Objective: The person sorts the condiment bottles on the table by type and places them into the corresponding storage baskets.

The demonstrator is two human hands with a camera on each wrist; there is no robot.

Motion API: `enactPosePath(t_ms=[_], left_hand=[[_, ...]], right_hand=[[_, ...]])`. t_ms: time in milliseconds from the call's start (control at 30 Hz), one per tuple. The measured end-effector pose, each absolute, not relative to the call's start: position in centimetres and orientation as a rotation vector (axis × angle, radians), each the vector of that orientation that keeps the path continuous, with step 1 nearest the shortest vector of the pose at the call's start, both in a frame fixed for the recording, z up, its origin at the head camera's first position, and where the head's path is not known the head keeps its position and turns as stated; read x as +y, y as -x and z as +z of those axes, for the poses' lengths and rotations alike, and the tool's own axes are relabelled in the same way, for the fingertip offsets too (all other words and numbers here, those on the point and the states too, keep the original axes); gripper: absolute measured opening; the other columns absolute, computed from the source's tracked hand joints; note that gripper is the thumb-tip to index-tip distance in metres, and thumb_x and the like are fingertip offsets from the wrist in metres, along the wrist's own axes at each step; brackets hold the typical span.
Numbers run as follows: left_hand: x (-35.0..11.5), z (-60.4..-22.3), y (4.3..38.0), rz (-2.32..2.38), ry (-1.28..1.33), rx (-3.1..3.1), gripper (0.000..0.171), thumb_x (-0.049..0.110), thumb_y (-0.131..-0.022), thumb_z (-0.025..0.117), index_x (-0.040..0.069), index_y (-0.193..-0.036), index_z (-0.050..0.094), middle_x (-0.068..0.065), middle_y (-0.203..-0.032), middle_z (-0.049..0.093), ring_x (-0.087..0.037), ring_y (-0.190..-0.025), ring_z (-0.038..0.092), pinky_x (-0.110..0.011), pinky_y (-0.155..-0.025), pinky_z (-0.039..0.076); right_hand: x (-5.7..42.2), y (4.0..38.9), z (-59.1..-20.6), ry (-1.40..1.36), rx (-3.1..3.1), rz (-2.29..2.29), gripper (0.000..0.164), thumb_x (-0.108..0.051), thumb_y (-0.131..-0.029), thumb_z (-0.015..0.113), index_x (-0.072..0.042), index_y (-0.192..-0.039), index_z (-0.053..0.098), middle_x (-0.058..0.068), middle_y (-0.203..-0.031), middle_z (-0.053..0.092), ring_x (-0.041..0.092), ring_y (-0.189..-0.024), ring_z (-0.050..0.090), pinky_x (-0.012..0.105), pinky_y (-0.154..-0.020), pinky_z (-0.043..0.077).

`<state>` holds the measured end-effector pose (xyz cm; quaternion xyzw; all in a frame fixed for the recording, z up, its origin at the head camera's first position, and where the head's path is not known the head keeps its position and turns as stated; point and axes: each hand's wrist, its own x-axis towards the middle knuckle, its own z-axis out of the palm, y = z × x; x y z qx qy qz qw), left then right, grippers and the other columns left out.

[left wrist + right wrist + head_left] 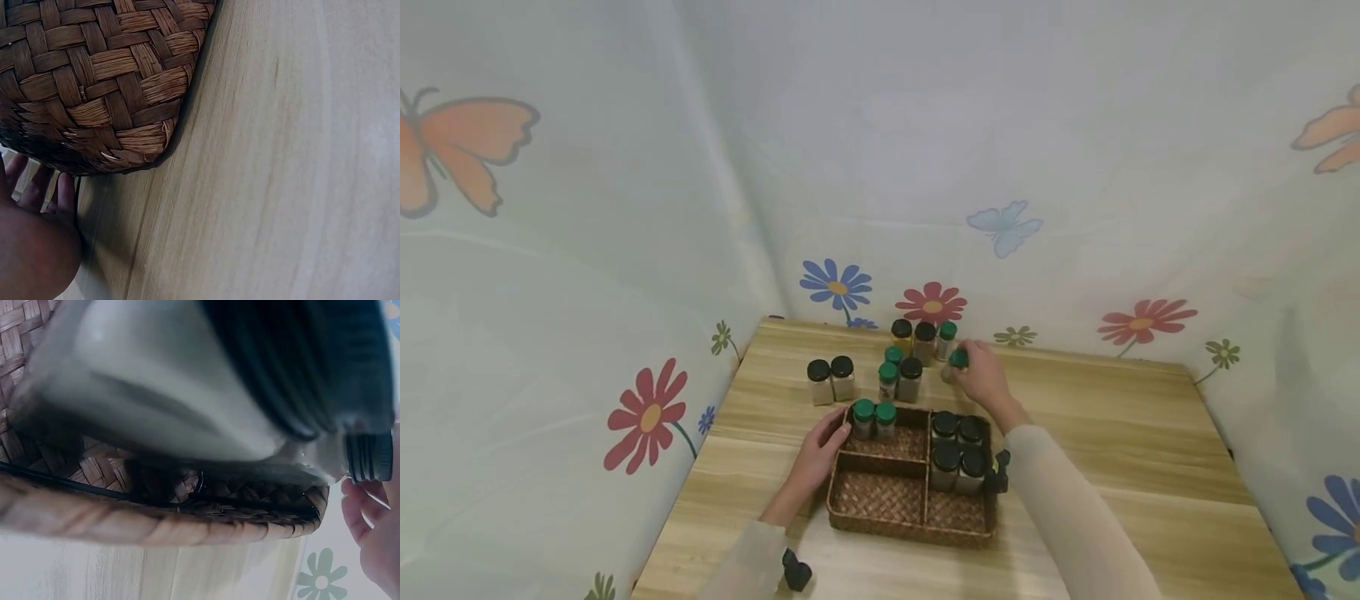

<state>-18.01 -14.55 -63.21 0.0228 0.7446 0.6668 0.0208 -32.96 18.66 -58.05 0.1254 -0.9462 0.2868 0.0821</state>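
Note:
At the back of the table, my right hand (986,379) pinches a small clear spice jar by its green lid (958,358). My left hand (814,454) grips the back left corner of a brown woven basket (910,533), its fingers (66,187) against the outer wall. Dividers split this basket into compartments. Two green-lidded jars (874,421) stand in the back left one. Several black-lidded jars (946,461) fill much of the right side; one jar (169,381) looms close in the right wrist view. The front left compartment shows bare weave.
Behind the basket stands a group of black-lidded jars (910,379) and green-lidded jars (888,381). Two more black-lidded jars (831,382) stand to their left. The wooden table (1120,433) meets a flower-printed curtain (1060,275) at the back and sides.

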Motion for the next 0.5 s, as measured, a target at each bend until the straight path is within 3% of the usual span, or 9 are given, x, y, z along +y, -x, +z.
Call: enactPosePath(t_ms=[267,500], left_hand=[[-14.3,-63.7,18.5,2.047,-0.07,2.308,0.054,0.022,-0.111,0.059,-0.005,-0.156,0.046,-0.023,-0.158,0.05,-0.039,-0.148,0.045,-0.052,-0.121,0.037],[-14.3,-67.1,19.4,2.084,-0.035,2.329,0.055,0.027,-0.112,0.057,0.0,-0.159,0.045,-0.021,-0.161,0.047,-0.038,-0.15,0.043,-0.054,-0.121,0.037]], right_hand=[[19.0,32.0,-56.4,-0.481,-2.773,1.012,0.031,-0.016,-0.092,0.078,0.0,-0.114,0.063,0.016,-0.104,0.063,0.032,-0.093,0.061,0.05,-0.083,0.055],[18.9,30.1,-53.8,-0.615,-2.759,1.093,0.032,-0.019,-0.097,0.077,-0.002,-0.121,0.063,0.012,-0.106,0.068,0.031,-0.096,0.066,0.047,-0.082,0.057]])
